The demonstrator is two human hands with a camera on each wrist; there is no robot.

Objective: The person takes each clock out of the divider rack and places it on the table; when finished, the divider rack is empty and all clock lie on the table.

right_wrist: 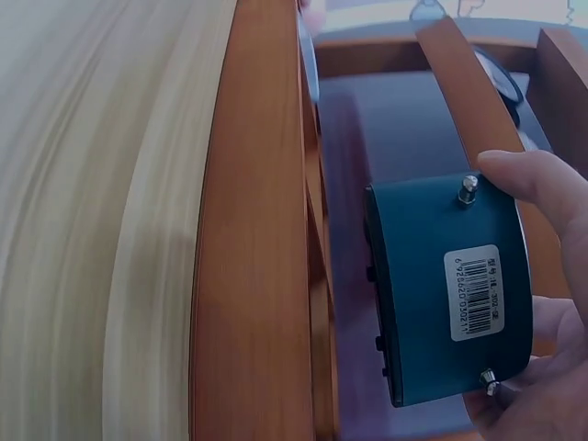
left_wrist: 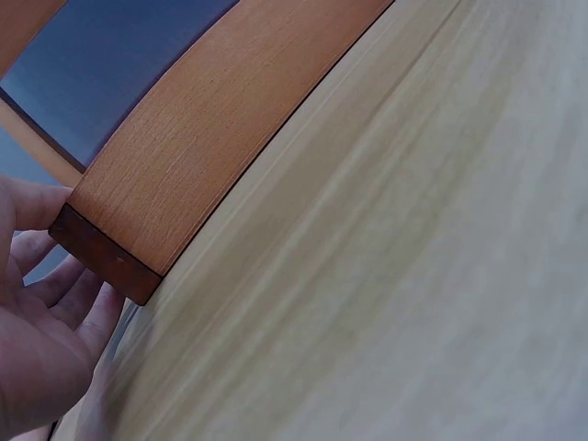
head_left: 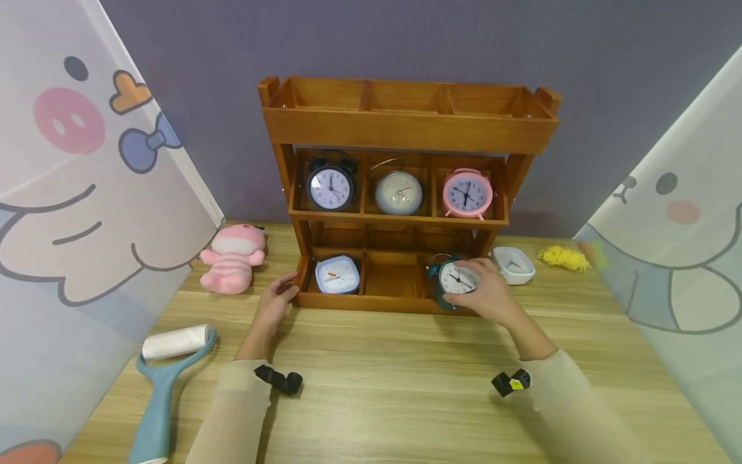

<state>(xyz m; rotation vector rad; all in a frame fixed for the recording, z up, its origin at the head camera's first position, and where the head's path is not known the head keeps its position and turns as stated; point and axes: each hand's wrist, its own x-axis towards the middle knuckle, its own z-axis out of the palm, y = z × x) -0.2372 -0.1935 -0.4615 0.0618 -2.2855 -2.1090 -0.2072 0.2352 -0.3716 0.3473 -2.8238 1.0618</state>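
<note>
A dark teal twin-bell alarm clock [head_left: 445, 293] is in my right hand [head_left: 489, 293], thumb and fingers on either side of its round body. It is at the right compartment of the bottom tier, tilted with its dial facing up. The right wrist view shows its curved underside with a barcode label [right_wrist: 474, 292] and small metal feet, just past the front board. My left hand [head_left: 275, 304] holds the left end of the wooden shelf [head_left: 406, 132] at its bottom tier, thumb and fingers around the corner. A light-blue square clock [head_left: 338, 275] sits in the bottom left compartment.
A black clock [head_left: 330, 187], a pale round clock [head_left: 399, 193] and a pink clock [head_left: 467, 193] occupy the middle tier. Right of the shelf are a white clock [head_left: 513, 265] and yellow cord [head_left: 564, 258]. Leftward lie a pink plush toy [head_left: 234, 259] and a lint roller [head_left: 158, 403].
</note>
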